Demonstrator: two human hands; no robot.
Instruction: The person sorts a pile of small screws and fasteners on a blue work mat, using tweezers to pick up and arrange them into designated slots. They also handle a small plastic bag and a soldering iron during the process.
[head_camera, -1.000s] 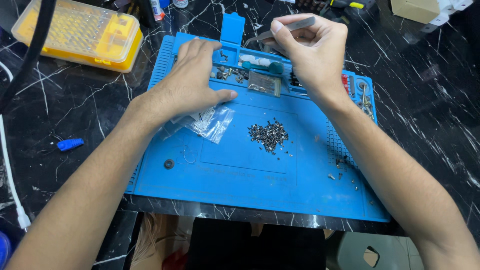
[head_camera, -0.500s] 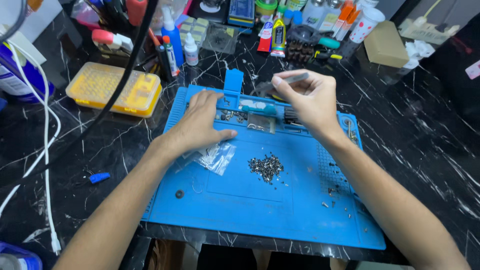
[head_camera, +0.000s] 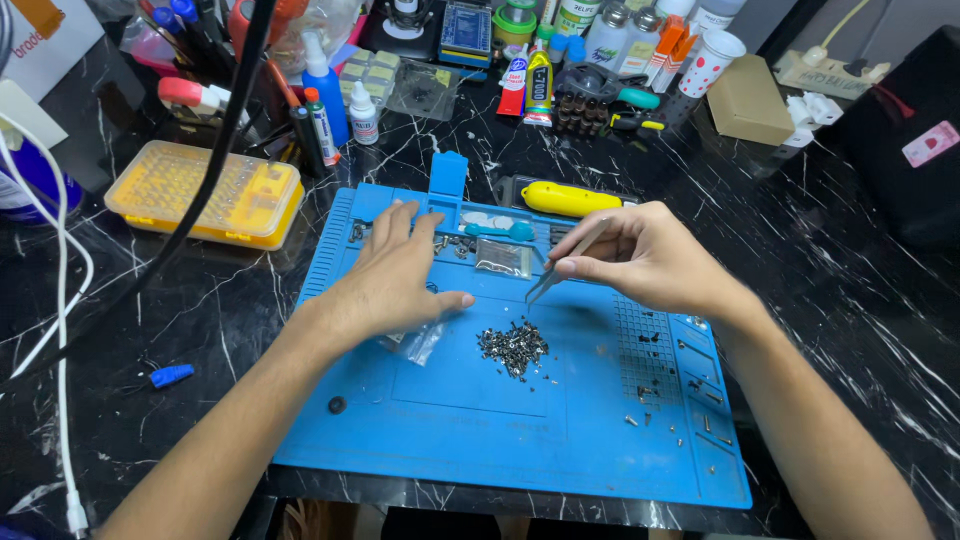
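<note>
Two hands over a blue silicone work mat (head_camera: 450, 430)
Right hand (head_camera: 650, 262) pinches slim metal tweezers (head_camera: 562, 266) above a heap of tiny dark screws (head_camera: 513, 349); left hand (head_camera: 395, 275) lies flat, fingers spread, on a clear plastic bag (head_camera: 418, 343).

The tweezers (head_camera: 565, 262) pinched in my right hand (head_camera: 640, 262) look like bare metal with a dull sheen. Below their tips lies a pile of small screws (head_camera: 514, 347), dark metal with tiny glints. My left hand (head_camera: 400, 275) rests flat on the blue work mat (head_camera: 450, 420), which looks like matt, rubbery silicone, and partly on a small clear plastic bag (head_camera: 418, 343), thin and crinkled. The tabletop (head_camera: 850, 280) is glossy black stone with white veins. The yellow bit case (head_camera: 205, 192) has a translucent plastic lid.
</note>
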